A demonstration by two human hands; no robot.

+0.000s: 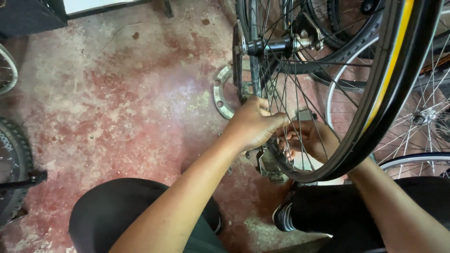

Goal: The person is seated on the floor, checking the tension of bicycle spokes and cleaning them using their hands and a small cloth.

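A bicycle wheel with a black tyre and a yellow stripe stands upright in front of me, its hub at the top centre. My left hand reaches in from the near side, fingers closed around the spokes low on the wheel. My right hand sits behind the spokes, fingers curled on a small part there; what it holds is hidden. A metal pedal lies just below both hands.
A flat metal ring with holes lies on the stained red concrete floor. More wheels stand at the right and at the left edge. My knees in dark trousers fill the bottom.
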